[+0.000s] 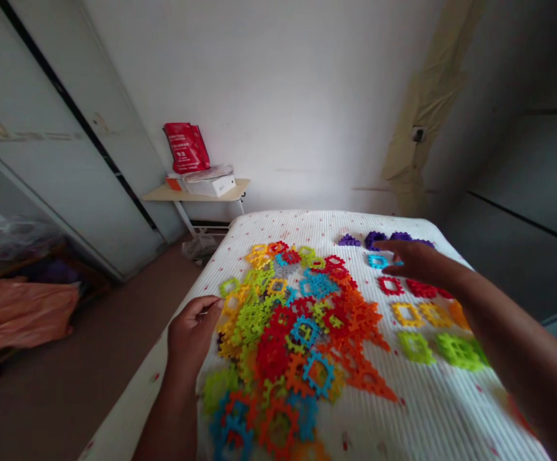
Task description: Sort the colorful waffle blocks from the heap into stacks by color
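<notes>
My left hand (193, 333) is at the left edge of a heap of toothed plastic building pieces. Its fingers are curled with the thumb against them, close to a yellow square piece (232, 305); whether anything is pinched there is hard to make out. Over the sorted pieces at the right, my right hand (417, 259) reaches leftward, thumb and forefinger apart. Just left of its fingertips lies a blue square frame piece (377, 261), and more blue shows beneath the fingers. Purple pieces (376, 240) lie just beyond this hand, partly covered by it.
The heap mixes orange pieces (355, 314), red, green, yellow and blue ones. Rows of red (390, 285), yellow (406, 314) and green pieces (415, 347) run below my right hand on the white bedspread (355, 435). A small table (163, 192) with a red bag (186, 147) stands behind.
</notes>
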The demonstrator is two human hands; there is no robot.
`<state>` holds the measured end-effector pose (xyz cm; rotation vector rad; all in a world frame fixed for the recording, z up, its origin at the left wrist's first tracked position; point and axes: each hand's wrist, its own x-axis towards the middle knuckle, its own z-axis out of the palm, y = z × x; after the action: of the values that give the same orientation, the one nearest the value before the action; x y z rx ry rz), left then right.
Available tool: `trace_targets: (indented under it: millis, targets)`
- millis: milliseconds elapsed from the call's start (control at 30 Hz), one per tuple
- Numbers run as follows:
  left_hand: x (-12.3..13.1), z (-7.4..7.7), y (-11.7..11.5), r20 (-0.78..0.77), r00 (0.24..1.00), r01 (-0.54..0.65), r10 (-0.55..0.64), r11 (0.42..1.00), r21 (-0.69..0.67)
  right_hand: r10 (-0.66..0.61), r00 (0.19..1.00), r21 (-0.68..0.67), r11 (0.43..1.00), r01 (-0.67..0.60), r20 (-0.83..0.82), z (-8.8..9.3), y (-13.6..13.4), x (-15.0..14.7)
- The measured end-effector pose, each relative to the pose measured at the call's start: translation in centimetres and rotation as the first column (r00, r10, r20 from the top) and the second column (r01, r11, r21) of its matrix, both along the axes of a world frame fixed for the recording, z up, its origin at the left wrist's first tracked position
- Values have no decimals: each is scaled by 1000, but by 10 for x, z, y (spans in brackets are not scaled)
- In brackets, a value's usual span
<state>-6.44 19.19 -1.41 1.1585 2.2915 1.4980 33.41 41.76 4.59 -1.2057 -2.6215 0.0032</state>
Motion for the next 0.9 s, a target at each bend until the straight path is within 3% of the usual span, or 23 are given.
trace_targets:
  millis: [133, 267, 400, 567, 733, 900]
  targets:
    - [-20, -14, -4, 22, 999, 37, -35, 996, -83, 120, 992, -60, 991, -118, 26, -33, -87, -13]
    - [-25, -23, -9, -62, 993, 92, -102, 984, -151, 156, 988, 37, 987, -156, -19, -67, -133, -18]
    - [-16, -24, -13, -218, 957, 124, -191, 950, -286, 153, 987, 181, 974, -140, -58, -87, -144, -28]
    - [8, -17, -5, -456, 854, 127, -250, 951, -283, 170, 979, 282, 950, -132, -115, -89, -152, -50]
    - [32, -9, 6, -457, 802, 212, -386, 898, -385, 223, 966, 259, 948, -184, -128, -94, -159, -60]
    - [44, -13, 7, -425, 762, 326, -489, 856, -402, 213, 962, 252, 953, -166, -170, -98, -160, -59]
